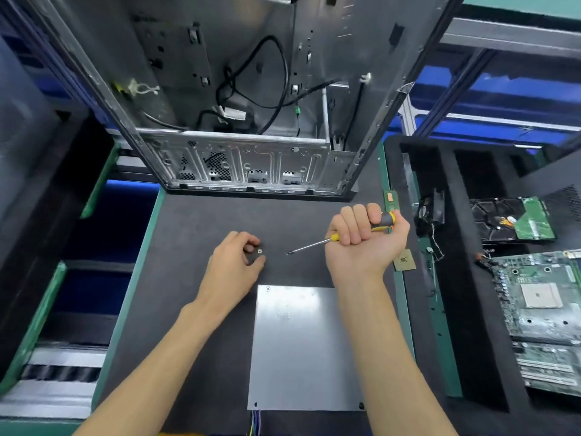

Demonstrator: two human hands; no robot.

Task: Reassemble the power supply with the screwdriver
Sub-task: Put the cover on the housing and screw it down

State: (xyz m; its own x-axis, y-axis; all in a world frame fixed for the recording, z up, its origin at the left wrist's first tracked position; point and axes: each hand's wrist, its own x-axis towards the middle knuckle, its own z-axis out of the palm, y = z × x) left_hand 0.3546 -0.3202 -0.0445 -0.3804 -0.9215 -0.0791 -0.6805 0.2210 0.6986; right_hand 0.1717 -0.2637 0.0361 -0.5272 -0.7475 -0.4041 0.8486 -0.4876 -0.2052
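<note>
Power supply [301, 347] btwn forearms, below both hands; screwdriver [333, 239] in right.

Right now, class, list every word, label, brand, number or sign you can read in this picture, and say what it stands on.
No text can be read.
White label on the cables inside the computer case: print too blurred.
Circuit board at right: markings too small.
Green board on the hard drive: markings too small.
Screwdriver handle: no readable brand.
Power supply cover: bare metal, no writing visible.
</note>
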